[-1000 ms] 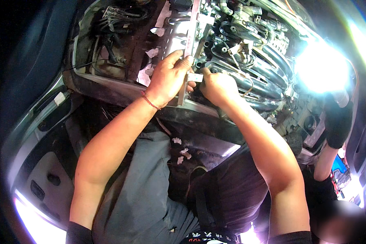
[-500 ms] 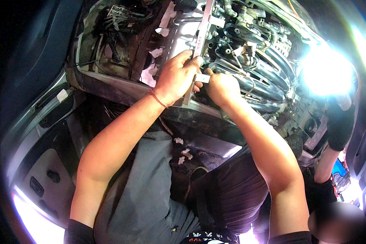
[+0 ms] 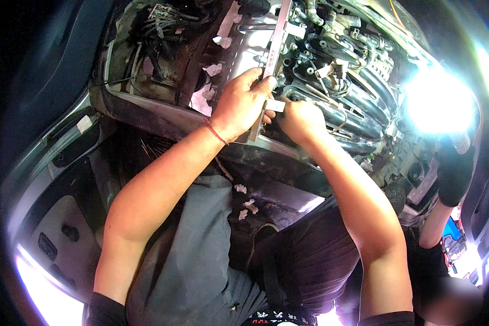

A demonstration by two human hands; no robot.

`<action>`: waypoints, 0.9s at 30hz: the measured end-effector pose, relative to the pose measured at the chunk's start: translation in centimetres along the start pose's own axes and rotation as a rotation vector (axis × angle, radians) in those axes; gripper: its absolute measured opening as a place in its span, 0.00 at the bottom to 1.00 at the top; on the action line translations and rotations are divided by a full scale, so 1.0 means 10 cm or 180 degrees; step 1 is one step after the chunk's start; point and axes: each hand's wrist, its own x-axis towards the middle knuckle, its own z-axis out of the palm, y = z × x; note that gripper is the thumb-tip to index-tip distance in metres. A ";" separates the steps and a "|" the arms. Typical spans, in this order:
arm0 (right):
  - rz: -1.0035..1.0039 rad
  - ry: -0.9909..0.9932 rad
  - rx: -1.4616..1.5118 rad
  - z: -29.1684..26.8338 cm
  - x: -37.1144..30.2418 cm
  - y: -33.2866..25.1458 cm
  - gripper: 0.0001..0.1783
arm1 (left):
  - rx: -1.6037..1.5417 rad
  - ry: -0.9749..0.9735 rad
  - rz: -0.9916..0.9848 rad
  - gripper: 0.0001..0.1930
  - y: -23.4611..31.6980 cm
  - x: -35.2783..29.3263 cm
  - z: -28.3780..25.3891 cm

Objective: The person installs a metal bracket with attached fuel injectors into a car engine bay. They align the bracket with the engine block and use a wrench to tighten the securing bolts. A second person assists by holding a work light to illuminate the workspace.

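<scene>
the left hand (image 3: 242,104) is on the bar (image 3: 275,51), right hand (image 3: 303,120) right of it, pipes (image 3: 376,89) then lamp (image 3: 439,102) farther right.

Glaring white lamp (image 3: 439,101) at right, grey panel (image 3: 73,262) lower left, bright glow (image 3: 49,293) below

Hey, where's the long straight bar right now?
In the head view, the bar is just right of centre, slanting down from the top edge through the left hand's grip, with the black pipes to its right.
</scene>
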 end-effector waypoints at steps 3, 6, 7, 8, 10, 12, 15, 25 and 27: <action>0.0306 0.0265 -0.0068 0.08 0.04 0.00 0.16 | -0.0006 -0.0026 0.0023 0.15 0.01 0.01 0.01; 0.0068 0.0309 -0.0046 0.11 0.04 0.03 0.16 | -0.0006 -0.0062 -0.0009 0.14 0.03 0.00 0.00; 0.0050 0.0068 -0.0107 0.06 0.03 0.01 0.17 | 0.0006 -0.0053 0.0010 0.14 0.04 0.00 0.00; 0.0116 -0.0030 -0.0137 0.09 0.04 0.02 0.17 | 0.0016 -0.0043 0.0030 0.13 0.04 0.00 0.01; 0.0037 0.0260 -0.0051 0.10 -0.01 0.01 0.15 | -0.0010 -0.0048 0.0011 0.13 0.05 -0.02 0.01; 0.0181 0.0288 -0.0082 0.11 0.03 0.01 0.15 | 0.0049 -0.0043 -0.0020 0.13 0.08 -0.02 0.02; 0.0187 0.0122 0.0019 0.09 0.06 0.00 0.16 | 0.0032 -0.0058 0.0015 0.14 0.05 -0.01 0.00; 0.0195 0.0319 -0.0253 0.13 0.05 -0.03 0.16 | -0.0088 -0.0002 0.0057 0.14 0.00 -0.01 -0.01; 0.0049 0.0219 -0.0207 0.13 0.05 -0.01 0.16 | -0.0103 0.0015 0.0037 0.13 0.01 -0.02 -0.01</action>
